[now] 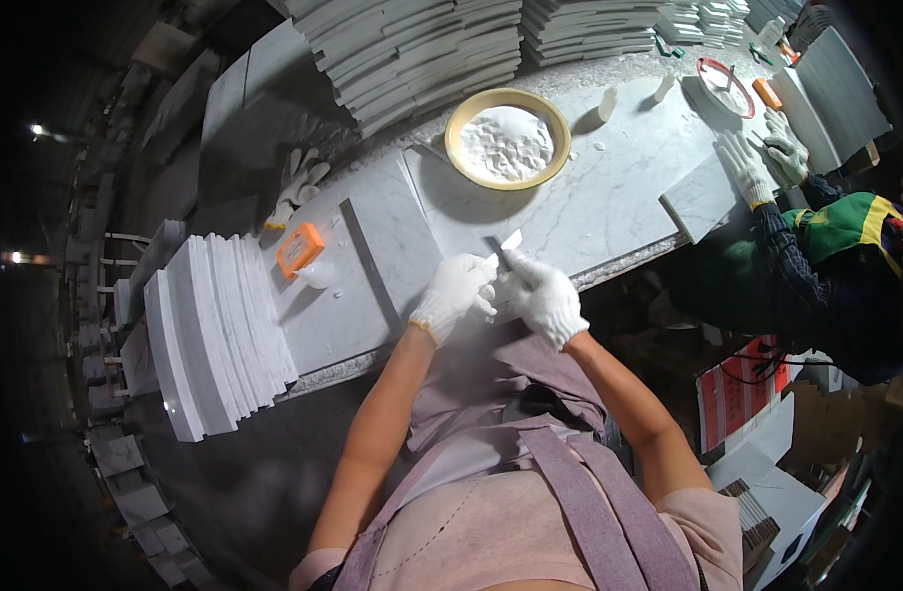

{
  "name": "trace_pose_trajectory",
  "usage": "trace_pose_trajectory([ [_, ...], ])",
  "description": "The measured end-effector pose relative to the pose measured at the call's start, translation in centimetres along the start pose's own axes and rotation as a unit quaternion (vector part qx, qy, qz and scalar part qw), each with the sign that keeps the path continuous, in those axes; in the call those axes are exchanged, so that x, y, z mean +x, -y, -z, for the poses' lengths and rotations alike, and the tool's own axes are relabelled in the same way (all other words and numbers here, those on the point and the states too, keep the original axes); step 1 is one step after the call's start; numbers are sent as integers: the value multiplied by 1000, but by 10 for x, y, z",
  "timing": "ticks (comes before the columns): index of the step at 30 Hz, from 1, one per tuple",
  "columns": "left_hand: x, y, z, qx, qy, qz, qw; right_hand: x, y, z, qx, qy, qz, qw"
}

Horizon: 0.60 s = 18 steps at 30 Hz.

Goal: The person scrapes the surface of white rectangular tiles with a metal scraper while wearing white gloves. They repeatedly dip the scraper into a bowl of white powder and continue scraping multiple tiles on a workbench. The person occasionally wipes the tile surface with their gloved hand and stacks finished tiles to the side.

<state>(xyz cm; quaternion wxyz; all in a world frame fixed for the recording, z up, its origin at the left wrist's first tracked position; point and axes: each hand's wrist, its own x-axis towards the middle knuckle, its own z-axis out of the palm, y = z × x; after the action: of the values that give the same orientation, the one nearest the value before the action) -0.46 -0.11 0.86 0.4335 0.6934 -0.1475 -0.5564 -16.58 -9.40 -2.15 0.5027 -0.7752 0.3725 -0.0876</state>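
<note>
Left hand [453,294] grips a slim white strip [511,240]; right hand [544,297] grips a flat, dark grey blade [497,249].

At centre, matt knitted white cloth gloves [548,300]; at twelve o'clock, a smooth round yellow plastic-looking basin [564,140]; at two, a smooth grey-veined pale stone slab [619,182]; at five, a creased mauve cloth apron [576,483].
</note>
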Motion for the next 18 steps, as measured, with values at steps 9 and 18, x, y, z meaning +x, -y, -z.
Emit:
trace_pose_trajectory([
  [9, -4, 0, -5, 1, -16, -1, 1000, 4, 7, 19, -45, 47, 44, 997],
  [18, -12, -3, -8, 16, -17, -8, 1000, 12, 7, 29, 58, 49, 5, 997],
])
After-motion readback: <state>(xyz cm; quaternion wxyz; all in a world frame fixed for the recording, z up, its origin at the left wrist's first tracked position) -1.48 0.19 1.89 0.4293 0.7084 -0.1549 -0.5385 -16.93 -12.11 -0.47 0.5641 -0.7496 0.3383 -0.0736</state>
